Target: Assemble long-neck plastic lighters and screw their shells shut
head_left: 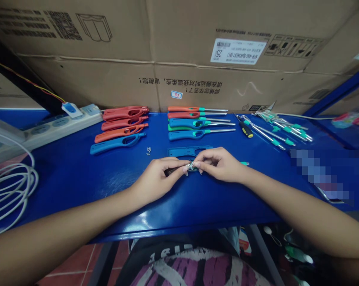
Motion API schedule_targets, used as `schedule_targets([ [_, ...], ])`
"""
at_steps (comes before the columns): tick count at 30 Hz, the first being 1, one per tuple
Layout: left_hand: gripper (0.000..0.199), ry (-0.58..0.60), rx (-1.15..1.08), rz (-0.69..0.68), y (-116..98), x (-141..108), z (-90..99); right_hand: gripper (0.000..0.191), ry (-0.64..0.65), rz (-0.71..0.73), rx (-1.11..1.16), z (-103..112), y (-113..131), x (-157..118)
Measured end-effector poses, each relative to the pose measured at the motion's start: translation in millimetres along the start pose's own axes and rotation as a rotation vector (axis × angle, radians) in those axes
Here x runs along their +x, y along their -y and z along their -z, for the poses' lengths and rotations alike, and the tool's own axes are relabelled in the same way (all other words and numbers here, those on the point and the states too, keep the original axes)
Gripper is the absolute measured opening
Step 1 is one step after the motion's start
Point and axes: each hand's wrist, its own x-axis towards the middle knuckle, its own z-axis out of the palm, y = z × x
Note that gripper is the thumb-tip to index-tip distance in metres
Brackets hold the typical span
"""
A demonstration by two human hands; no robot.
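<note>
My left hand (158, 174) is closed in a pinch on a small dark lighter part (169, 171) with a pale, shiny end. Thumb and forefinger of my right hand (222, 165) press together at that same end, and what they grip is too small to make out. Just beyond my fingertips lies a blue lighter shell half (182, 152). Beneath the hands another shell piece is mostly hidden. A teal tip (245, 163) pokes out past my right hand. Tiny metal screws (149, 151) lie loose on the blue table (132, 214), left of the shell.
Red, orange and blue lighter shells (118, 143) lie in a row at left. Several lighters with metal tubes (187, 135) are behind my hands. A screwdriver (245, 129) and loose metal tubes (269, 137) lie right. A power strip (45, 127), white cable (24, 186) and cardboard box (108, 79) border the table.
</note>
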Motion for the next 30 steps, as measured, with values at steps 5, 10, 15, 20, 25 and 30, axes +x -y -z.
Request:
schedule_targets([
  [5, 0.022, -0.023, -0.003, 0.003, -0.6, 1.1, -3.6, 0.022, -0.021, -0.014, -0.011, -1.7, 0.3, -0.4],
  [10, 0.022, -0.034, -0.011, 0.033, -2.4, 1.8, -3.4, 0.027, -0.036, -0.038, 0.032, -1.6, 1.1, 1.5],
  [15, 0.027, -0.072, -0.108, 0.118, -2.1, 3.9, -1.5, 0.032, -0.052, -0.129, 0.199, 0.0, 0.3, 3.1],
  [20, 0.024, -0.067, -0.114, 0.134, -4.3, 3.9, -2.4, 0.031, -0.059, -0.138, 0.230, 0.0, -1.8, 3.1],
  [25, 0.024, -0.112, -0.166, 0.154, -6.2, 2.6, -6.3, 0.030, -0.052, -0.154, 0.240, -1.4, 0.3, 1.7],
  [30, 0.022, -0.166, -0.197, 0.153, -4.6, 2.4, -9.3, 0.031, -0.068, -0.183, 0.243, -3.2, 5.2, 0.8],
])
